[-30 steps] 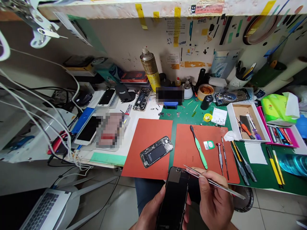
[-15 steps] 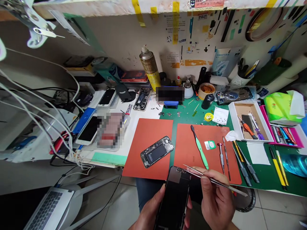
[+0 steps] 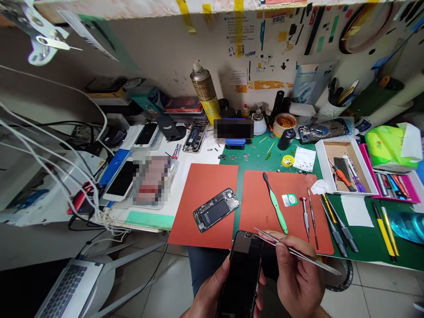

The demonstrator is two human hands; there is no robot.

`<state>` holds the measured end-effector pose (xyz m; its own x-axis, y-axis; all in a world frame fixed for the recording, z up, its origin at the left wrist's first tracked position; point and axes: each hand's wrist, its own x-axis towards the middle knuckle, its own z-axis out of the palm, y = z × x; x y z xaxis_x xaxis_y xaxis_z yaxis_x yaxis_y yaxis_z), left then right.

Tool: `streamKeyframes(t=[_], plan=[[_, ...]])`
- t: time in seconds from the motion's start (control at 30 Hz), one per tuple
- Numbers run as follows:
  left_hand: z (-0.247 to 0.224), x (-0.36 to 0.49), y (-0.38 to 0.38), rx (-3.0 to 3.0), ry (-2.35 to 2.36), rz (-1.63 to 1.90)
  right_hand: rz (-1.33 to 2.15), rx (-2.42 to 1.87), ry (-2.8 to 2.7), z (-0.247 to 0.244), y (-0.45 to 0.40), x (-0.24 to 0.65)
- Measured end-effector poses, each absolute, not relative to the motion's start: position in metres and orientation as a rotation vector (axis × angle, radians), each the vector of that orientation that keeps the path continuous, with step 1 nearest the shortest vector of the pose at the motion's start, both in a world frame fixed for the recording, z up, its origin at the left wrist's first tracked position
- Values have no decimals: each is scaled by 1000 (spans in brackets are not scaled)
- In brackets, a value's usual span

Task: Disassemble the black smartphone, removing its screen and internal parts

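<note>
My left hand (image 3: 212, 289) is wrapped round a black phone screen assembly (image 3: 240, 276), tilted upright below the mat's front edge. My right hand (image 3: 300, 274) pinches thin metal tweezers (image 3: 298, 254); their tips are over the top end of the screen assembly, near its small parts. An opened phone body (image 3: 217, 210) lies on the left orange mat (image 3: 185, 198). On the right orange mat (image 3: 248, 198) are a green toothbrush (image 3: 277, 206), a small green-and-white item (image 3: 289, 200) and a screwdriver (image 3: 306, 219).
Phones (image 3: 121, 182) and cables (image 3: 71, 170) crowd the left. A spray can (image 3: 206, 92) and small bottles stand at the back. At the right are a white tray (image 3: 323, 165) of tools, a pink tray (image 3: 410, 190) and pens. A laptop (image 3: 66, 289) sits lower left.
The view has shifted slightly. My left hand and the screen assembly have moved a little to the right; the tweezers stay near its top end.
</note>
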<state>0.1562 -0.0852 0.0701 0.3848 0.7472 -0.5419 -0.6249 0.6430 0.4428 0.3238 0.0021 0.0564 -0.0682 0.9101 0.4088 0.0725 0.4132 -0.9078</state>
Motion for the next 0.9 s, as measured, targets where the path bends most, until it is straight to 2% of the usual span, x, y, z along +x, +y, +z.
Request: streamKeyframes(t=[0.4, 0.67, 0.9], plan=[[78, 154, -76, 141, 742, 851, 925, -901, -1467, 48, 4, 322], [75, 155, -79, 84, 748, 863, 1033, -1035, -1179, 41, -5, 325], [70, 156, -83, 167, 809, 886, 1055, -1039, -1343, 43, -1, 327]])
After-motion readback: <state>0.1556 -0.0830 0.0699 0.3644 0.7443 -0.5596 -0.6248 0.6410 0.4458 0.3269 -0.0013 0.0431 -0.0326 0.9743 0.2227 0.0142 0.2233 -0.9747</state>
